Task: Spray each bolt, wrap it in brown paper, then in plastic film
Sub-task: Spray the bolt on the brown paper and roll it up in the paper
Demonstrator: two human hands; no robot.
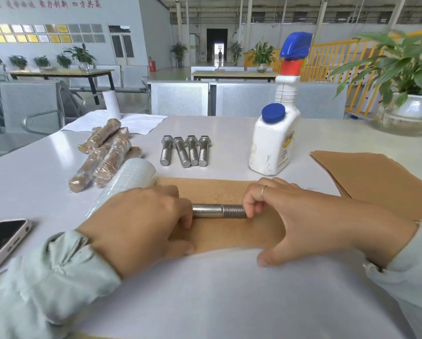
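White table: left hand, right hand both gripping bolt on brown paper.

Legible text, from my seat: red Chinese characters painted along the top of the far wall; last group reads 四方共赢, the groups to its left too blurred for me to read with confidence. Spray bottle on the counter carries a yellow label, print too small to read. Framed plaques on the wall: text unreadable.
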